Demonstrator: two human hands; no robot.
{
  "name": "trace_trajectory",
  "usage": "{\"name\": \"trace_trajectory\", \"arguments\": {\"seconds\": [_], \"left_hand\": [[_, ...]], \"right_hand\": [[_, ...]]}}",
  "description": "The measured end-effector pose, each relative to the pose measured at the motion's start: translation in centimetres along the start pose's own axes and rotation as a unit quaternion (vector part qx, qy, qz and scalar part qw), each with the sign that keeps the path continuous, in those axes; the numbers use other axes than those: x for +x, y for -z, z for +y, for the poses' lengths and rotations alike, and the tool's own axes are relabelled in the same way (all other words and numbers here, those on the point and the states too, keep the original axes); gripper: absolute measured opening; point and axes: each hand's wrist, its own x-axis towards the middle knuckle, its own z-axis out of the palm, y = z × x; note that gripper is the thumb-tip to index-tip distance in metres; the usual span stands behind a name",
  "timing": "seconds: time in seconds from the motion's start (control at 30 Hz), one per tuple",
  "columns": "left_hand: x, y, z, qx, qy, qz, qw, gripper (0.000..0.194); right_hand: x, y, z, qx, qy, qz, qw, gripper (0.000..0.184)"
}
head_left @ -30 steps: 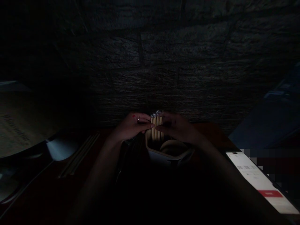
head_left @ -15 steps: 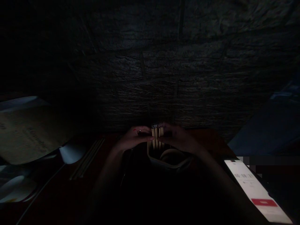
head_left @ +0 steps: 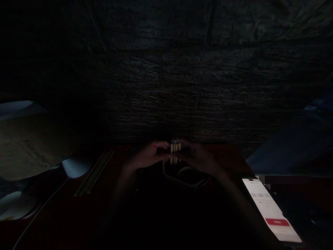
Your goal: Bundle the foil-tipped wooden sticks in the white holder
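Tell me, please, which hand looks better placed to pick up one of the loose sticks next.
Likely the left hand: the loose sticks lie on its side, while the right hand would have to cross over. Both hands hold the bundled sticks, which the right might steady alone.

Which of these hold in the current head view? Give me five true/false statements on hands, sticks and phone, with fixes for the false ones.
1. The left hand and the right hand both grip the bundle of thin sticks. True.
2. The phone lies to the right of the container. True.
3. The phone is dark. False: it is lit and shows a red bar.
4. The loose long sticks lie to the left of the left hand. True.
5. The bundle of thin sticks is held by the left hand alone. False: the right hand grips it too.
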Motion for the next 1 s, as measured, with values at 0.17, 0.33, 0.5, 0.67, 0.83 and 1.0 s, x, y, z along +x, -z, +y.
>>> {"name": "trace_trajectory", "arguments": {"seconds": [0.17, 0.33, 0.5, 0.67, 0.83, 1.0], "left_hand": [[-0.5, 0.1, 0.4, -0.035, 0.001, 0.044, 0.998, 0.019], [-0.5, -0.3, 0.1, -0.065, 0.014, 0.064, 0.996, 0.017], [-0.3, -0.5, 0.3, -0.043, 0.012, 0.07, 0.997, 0.013], [-0.3, -0.6, 0.1, -0.055, 0.002, 0.075, 0.996, 0.011], [0.0, -0.9, 0.0, -0.076, 0.006, 0.076, 0.994, 0.01], [0.1, -1.0, 0.2, -0.086, 0.012, 0.078, 0.993, 0.009]], "right_hand": [[0.1, 0.0, -0.5, 0.019, -0.007, -0.013, 1.0, 0.031], [0.3, 0.4, -1.2, 0.019, -0.031, -0.058, 0.998, 0.032], [0.1, 0.1, -0.9, 0.01, -0.01, -0.042, 0.999, 0.032], [-1.0, -0.1, -0.6, -0.008, -0.011, -0.008, 1.0, 0.032], [-1.2, 0.5, -1.0, 0.004, -0.037, -0.006, 0.999, 0.037], [-0.1, 1.0, -1.3, 0.03, -0.034, -0.066, 0.997, 0.032]]}}
